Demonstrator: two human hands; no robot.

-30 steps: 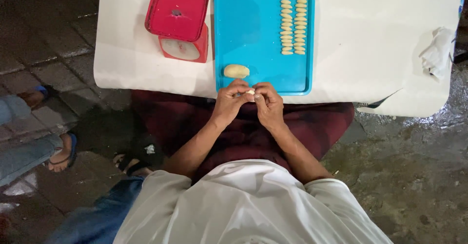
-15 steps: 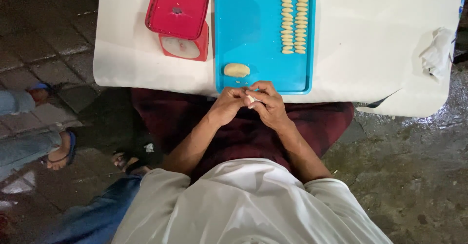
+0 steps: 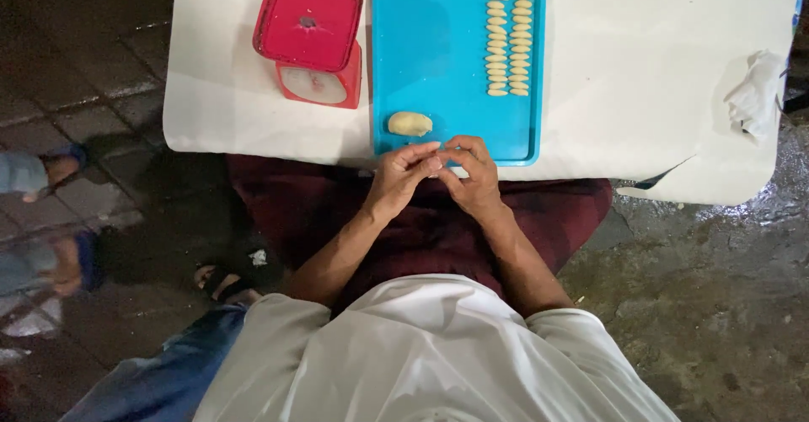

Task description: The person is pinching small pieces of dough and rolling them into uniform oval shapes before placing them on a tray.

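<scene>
Head view, looking down on a seated person at a white table (image 3: 640, 93). Both hands meet at the near edge of a blue tray (image 3: 430, 43). The left hand (image 3: 403, 176) and the right hand (image 3: 472, 173) have fingers curled in tight w/ fingertips touching each other. Between the fingertips shows a small pale bit, too small to tell what it is, so the grip is narrow and closed on sth tiny, approx. over the tray's near rim.

Just far-left of the left hand lies a dough lump (image 3: 409, 124), oval, pale yellow, on the tray, apart from the fingers. Farther on the tray, right half, two columns of small dough pieces (image 3: 509, 30) run in a line toward the far edge, well apart from the hands.

Left of the tray, touching or just beside it, stands a red kitchen scale (image 3: 310, 39) w/ a red square pan on top and a white dial facing near. At the table's right edge lies a crumpled white cloth (image 3: 754, 93).

The person wears a white shirt, dark red cloth over the lap. On the left, on the paved floor, feet of other people in sandals (image 3: 223, 280).
</scene>
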